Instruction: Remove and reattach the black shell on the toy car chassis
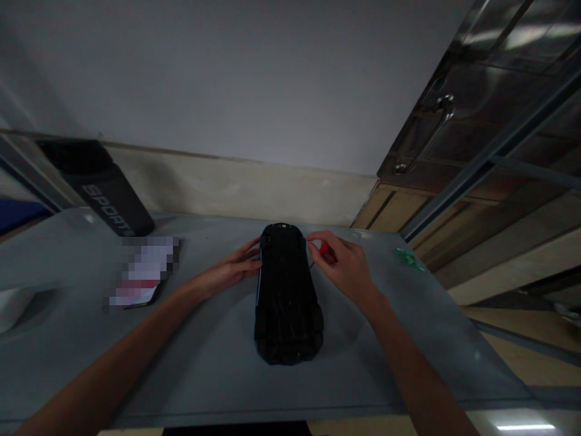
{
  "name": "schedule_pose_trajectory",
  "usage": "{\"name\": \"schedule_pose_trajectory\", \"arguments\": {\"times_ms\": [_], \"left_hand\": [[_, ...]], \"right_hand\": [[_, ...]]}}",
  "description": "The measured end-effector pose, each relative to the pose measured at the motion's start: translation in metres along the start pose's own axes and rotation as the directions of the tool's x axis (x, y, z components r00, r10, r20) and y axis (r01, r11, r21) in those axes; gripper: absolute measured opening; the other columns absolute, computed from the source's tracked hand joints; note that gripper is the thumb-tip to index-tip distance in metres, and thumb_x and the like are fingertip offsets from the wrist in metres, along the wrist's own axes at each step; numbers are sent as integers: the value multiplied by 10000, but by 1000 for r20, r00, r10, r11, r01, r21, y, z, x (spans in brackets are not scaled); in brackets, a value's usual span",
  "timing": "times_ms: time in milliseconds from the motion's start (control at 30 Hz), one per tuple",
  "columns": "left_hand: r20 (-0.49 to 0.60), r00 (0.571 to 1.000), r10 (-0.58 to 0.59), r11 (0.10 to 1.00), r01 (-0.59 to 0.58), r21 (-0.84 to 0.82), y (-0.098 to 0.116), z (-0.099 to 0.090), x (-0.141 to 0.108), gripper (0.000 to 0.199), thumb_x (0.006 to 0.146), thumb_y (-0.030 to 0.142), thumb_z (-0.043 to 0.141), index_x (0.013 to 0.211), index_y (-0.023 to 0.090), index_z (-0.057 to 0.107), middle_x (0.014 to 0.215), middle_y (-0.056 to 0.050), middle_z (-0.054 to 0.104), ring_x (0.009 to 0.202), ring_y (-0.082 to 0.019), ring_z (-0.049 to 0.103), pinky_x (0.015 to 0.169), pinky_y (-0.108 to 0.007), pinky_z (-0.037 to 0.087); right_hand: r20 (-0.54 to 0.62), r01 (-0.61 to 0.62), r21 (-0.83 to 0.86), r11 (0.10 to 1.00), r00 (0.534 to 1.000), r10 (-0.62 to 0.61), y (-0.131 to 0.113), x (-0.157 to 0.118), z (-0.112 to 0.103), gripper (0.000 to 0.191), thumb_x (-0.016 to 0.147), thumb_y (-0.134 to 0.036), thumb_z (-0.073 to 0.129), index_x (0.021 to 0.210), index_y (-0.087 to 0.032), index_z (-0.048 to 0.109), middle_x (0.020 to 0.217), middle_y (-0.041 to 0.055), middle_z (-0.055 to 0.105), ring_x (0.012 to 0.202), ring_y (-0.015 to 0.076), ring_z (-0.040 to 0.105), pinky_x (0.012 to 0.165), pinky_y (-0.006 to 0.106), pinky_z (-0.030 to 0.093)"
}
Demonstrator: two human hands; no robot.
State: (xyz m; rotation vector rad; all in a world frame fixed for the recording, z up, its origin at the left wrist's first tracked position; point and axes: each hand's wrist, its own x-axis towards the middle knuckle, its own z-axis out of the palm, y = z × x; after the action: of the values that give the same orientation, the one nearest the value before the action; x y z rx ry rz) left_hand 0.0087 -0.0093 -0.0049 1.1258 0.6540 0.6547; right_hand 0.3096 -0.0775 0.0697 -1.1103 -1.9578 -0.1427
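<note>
A black toy car (288,272) lies wheels up on the grey table, its long side running away from me. My left hand (233,266) reaches to its left side, fingers stretched out and apart, fingertips against the edge. On the other side, my right hand (340,260) is closed around a small screwdriver (324,247) with a red handle. A thin dark shaft shows below the fingers, close to the car's right side. Whether the tip touches the car I cannot tell.
A dark bottle (109,194) marked SPORTS leans at the back left. Near it lies a phone-like flat item (145,272), partly blurred out. A white object (13,307) sits at the left edge. Green crumpled plastic (410,259) lies right, by a metal frame (454,188). Behind is a wall.
</note>
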Motion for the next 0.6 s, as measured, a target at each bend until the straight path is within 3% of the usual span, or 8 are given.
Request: {"name": "schedule_pose_trajectory", "arguments": {"times_ms": [100, 300, 600], "left_hand": [[-10, 1000, -14, 1000, 14, -1, -1, 0, 1, 978, 943, 341, 880, 1785, 401, 386, 1872, -70, 410, 1714, -364, 404, 1402, -540, 323], [-7, 1000, 4, 999, -4, -33, -3, -1, 4, 1003, 940, 301, 879, 1799, 345, 364, 1903, -98, 334, 1711, -393, 399, 1404, -563, 316], [10, 1000, 22, 999, -21, -33, -7, -4, 7, 941, 967, 257, 850, 1785, 357, 395, 1913, -80, 313, 1733, -396, 357, 1408, -589, 310]], "right_hand": [[20, -8, -10, 1000, 1000, 8, -2, 0, -2, 130, 1082, -299, 637, 1135, -285, 756, 686, -50, 682, 539, 146, 607, 619, 278, 515], [20, 52, 5, 999, 998, -53, -5, 1, -3, 301, 986, -143, 557, 1215, -258, 716, 864, 5, 767, 657, 165, 679, 678, 289, 552], [-15, 32, -83, 996, 999, -33, -4, 0, 1, 161, 1083, -234, 604, 1173, -241, 738, 739, -31, 714, 579, 138, 630, 653, 264, 515]]}}
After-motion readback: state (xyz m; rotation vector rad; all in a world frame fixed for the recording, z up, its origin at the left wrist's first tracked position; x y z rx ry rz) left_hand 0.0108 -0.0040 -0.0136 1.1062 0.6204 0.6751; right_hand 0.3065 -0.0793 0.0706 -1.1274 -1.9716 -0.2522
